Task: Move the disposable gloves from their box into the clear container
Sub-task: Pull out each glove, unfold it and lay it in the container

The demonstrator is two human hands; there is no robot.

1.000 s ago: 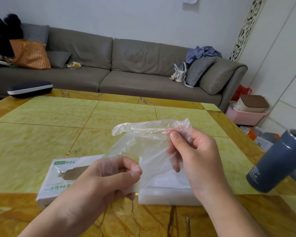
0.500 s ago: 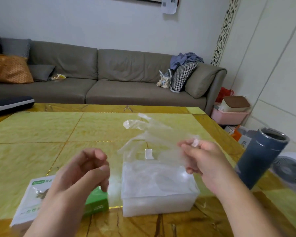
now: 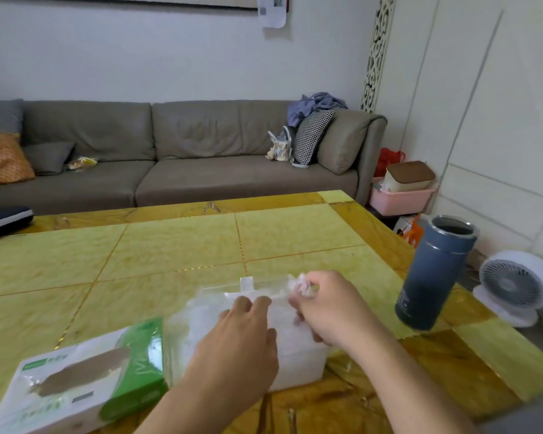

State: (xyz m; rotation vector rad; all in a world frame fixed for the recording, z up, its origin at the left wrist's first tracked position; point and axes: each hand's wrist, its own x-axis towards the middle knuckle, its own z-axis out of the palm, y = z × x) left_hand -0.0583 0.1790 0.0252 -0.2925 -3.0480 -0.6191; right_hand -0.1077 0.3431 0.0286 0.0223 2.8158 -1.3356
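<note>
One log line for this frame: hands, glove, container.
left hand: flat on glove in clear container | right hand: pinching glove | glove box: left of container

The left hand (image 3: 239,343) covers much of the clear container (image 3: 298,368). The glove box (image 3: 76,383) runs off the bottom edge; its print is perhaps too blurry to read.

Low in the frame's center, the left hand (image 3: 242,343) is lying flat over the clear container (image 3: 298,368) while the right hand (image 3: 329,311) is pinching a crumpled glove (image 3: 300,285) at its far edge, the glove box (image 3: 76,380) sitting lower left and a blue tumbler (image 3: 433,274) standing at right.
</note>
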